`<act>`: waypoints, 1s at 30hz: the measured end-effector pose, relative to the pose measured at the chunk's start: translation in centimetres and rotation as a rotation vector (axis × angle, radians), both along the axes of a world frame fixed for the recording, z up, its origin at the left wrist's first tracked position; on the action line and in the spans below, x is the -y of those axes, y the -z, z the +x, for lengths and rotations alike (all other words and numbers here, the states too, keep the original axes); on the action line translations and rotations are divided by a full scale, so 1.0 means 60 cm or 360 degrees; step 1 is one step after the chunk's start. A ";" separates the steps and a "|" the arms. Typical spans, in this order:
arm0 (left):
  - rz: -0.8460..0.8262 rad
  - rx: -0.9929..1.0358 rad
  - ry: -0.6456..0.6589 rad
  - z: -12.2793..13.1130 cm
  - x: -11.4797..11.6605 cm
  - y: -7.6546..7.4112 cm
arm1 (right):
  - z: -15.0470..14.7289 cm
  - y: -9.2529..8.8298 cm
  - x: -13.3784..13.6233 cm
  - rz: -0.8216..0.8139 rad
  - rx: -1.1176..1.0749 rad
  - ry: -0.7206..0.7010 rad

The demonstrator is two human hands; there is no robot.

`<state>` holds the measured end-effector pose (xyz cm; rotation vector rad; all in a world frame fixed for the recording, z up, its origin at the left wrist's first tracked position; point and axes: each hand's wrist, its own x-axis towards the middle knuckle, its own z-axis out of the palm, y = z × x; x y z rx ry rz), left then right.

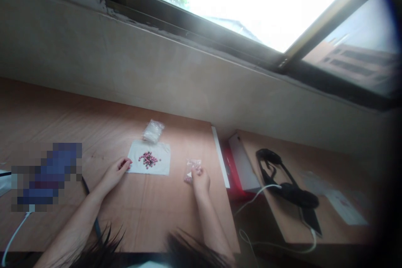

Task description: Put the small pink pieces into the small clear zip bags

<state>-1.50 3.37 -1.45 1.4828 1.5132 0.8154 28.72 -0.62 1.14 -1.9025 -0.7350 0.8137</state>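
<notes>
A loose pile of small pink and dark beads [149,159] lies on a white sheet [163,150] on the wooden table. My left hand [121,166] is at the sheet's left edge, its fingers curled together; whatever they may hold is too small to make out. To the right of the sheet, my right hand [201,181] grips a small clear plastic bag [189,171] with pinkish bits in it. Just behind the sheet sits a stack of clear plastic bags [153,130].
A blurred-out blue object [52,176] with a white cable lies left on the table [78,121]. Across a gap on the right, a second table [301,230] holds black headphones [287,180] and a phone [310,221]. A red-and-white box [241,167] stands in the gap.
</notes>
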 end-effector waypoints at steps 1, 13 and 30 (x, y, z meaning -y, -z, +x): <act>0.0010 -0.0013 0.0019 -0.003 0.004 0.002 | 0.007 0.001 0.001 -0.0034 0.0244 -0.0011; 0.0136 -0.0048 -0.0025 -0.003 0.020 0.008 | -0.059 -0.033 -0.064 -0.0048 0.1537 -0.0209; 0.0094 0.0156 -0.0091 0.001 0.022 0.006 | -0.237 -0.102 -0.231 0.0159 0.1505 -0.1041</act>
